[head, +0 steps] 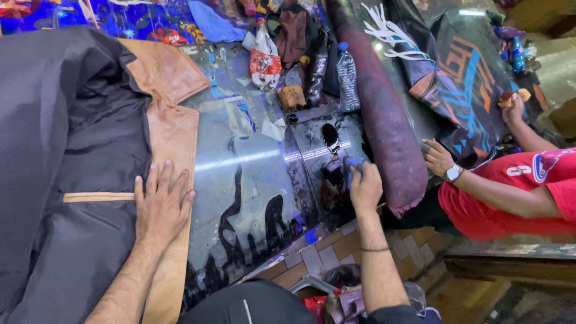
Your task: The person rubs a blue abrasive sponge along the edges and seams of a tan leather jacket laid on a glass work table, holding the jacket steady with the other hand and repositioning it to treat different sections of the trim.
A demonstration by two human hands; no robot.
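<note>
A dark grey jacket with tan leather collar and front edge lies spread on the glossy painted table. My left hand rests flat on it, fingers apart, over the tan strip. My right hand is closed on a small blue sponge, pressing it on a dark stained patch of the table.
A clear plastic water bottle, a dark bottle and a red-and-white bag stand at the back. A long maroon roll runs down the table. To the right, a person in a red shirt works on a printed dark garment.
</note>
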